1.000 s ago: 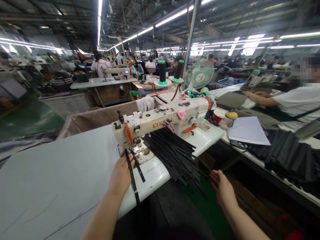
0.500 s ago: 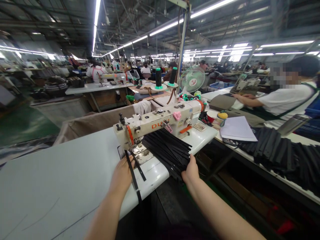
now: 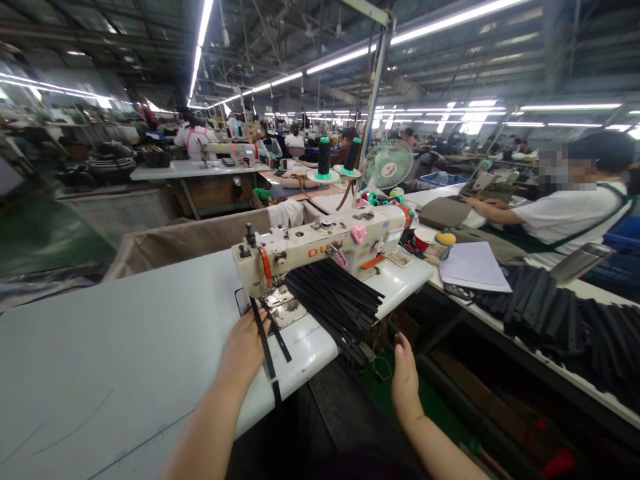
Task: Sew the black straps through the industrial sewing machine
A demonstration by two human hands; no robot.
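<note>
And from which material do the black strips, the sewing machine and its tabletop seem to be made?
Black strips: perhaps webbing, leather or plastic; they look flat and mostly matt, but any weave or grain is too small to tell.
Sewing machine: probably cream-painted metal, with dark worn marks on its body.
Tabletop: likely pale laminate, smooth, with a soft sheen.
</note>
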